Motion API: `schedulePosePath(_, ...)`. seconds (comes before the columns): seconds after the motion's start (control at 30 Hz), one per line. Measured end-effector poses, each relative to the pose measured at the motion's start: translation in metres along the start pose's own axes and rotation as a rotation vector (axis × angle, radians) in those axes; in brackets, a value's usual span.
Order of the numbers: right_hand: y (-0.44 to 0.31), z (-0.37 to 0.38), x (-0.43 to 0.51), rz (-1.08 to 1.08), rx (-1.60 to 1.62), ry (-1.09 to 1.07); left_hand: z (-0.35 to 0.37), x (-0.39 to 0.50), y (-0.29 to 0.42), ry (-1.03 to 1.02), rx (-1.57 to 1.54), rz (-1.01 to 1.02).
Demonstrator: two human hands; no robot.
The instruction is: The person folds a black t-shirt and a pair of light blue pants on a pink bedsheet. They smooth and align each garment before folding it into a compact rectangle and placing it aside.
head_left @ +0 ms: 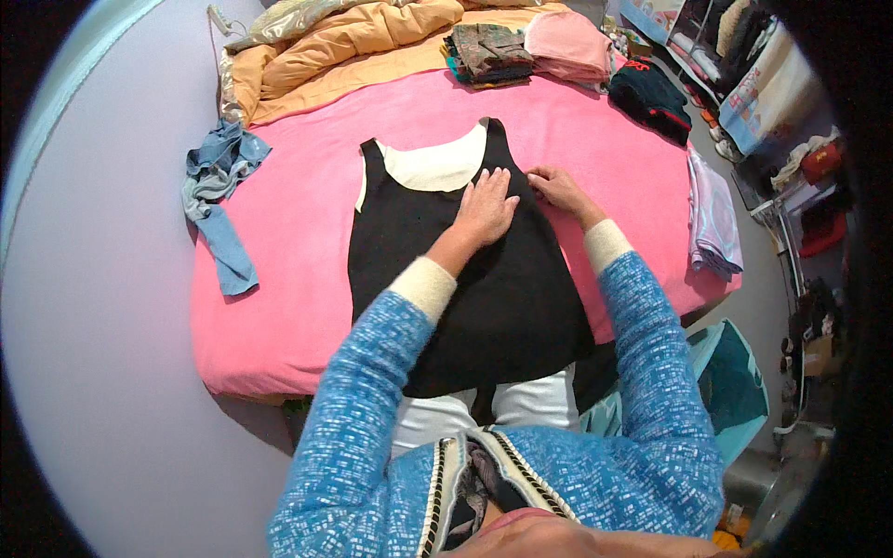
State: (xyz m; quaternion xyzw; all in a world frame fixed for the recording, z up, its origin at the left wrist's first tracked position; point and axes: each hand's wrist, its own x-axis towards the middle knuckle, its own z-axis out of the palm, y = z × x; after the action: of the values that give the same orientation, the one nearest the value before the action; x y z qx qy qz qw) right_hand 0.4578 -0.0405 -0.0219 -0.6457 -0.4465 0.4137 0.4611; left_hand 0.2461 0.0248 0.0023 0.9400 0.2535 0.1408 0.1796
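A black sleeveless top (453, 293) with a cream inner side lies spread out on the pink bed sheet (293, 209), its neckline away from me and its hem hanging over the bed's near edge. My left hand (487, 208) rests flat on the upper right part of the top, just below the neckline, fingers pointing away. To its right, my right hand (554, 188) is at the top's right armhole edge, fingers bent; whether it pinches the cloth is not clear.
Crumpled denim clothing (227, 202) lies at the bed's left edge. Along the far side are an orange quilt (356, 42), folded dark clothes (492, 56), folded pink clothes (568, 45) and a black garment (649, 97). Folded lilac cloth (713, 216) sits right, above a teal bin (732, 390).
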Motion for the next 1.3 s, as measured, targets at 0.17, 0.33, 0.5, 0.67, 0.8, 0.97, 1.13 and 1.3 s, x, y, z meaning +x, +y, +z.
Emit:
schedulePosePath(0.17, -0.006, 0.006, 0.008, 0.117, 0.036, -0.035, 0.035, -0.010, -0.007, 0.272, 0.041, 0.041)
schedulePosePath(0.33, -0.020, 0.014, 0.030, -0.117, -0.010, 0.003, 0.035, -0.010, -0.011, 0.354, -0.124, -0.004)
schedulePosePath(0.5, -0.041, 0.020, 0.046, -0.096, 0.006, -0.153, 0.032, -0.011, -0.009, 0.344, -0.101, -0.017)
schedulePosePath(0.67, -0.063, 0.010, 0.044, 0.105, -0.166, -0.181, 0.033, -0.009, -0.011, 0.366, -0.169, -0.046)
schedulePosePath(0.8, -0.063, 0.007, 0.034, 0.253, -0.185, -0.324, 0.031, -0.007, -0.013, 0.374, -0.263, -0.071)
schedulePosePath(0.97, -0.059, 0.009, 0.041, 0.227, -0.244, -0.167, 0.029, -0.007, -0.015, 0.384, -0.347, -0.057)
schedulePosePath(1.13, -0.061, 0.001, 0.044, 0.274, -0.479, -0.301, 0.030, -0.007, -0.015, 0.372, -0.358, -0.085)
schedulePosePath(1.3, -0.058, -0.002, 0.044, 0.190, -0.620, -0.281, 0.031, -0.006, -0.017, 0.359, -0.372, -0.086)
